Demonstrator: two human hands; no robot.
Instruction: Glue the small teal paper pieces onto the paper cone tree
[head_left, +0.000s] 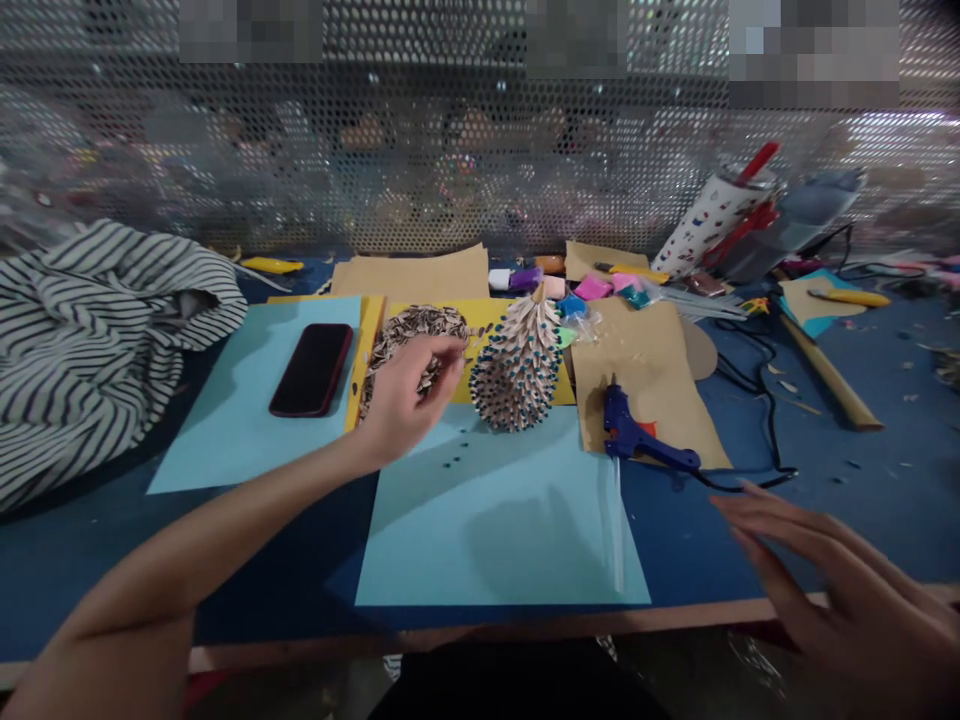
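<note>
The left hand (411, 400) hangs over the sunflower-seed pile (420, 322), fingertips close together; I cannot tell whether they pinch anything. Just right of it, nearer than to the open, empty right hand (840, 585), sits the seed-covered cone (517, 370), tip toward the mesh screen (420, 190).

dim light; soft shadows on the central light-blue paper sheet (510, 510); small glints on the perforated metal panel (420, 140); pixelated patches along the top; right hand (847, 580) slightly blurred.

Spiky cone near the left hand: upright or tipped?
Upright: the spiky cone has its pointed tip up and broad end down.
</note>
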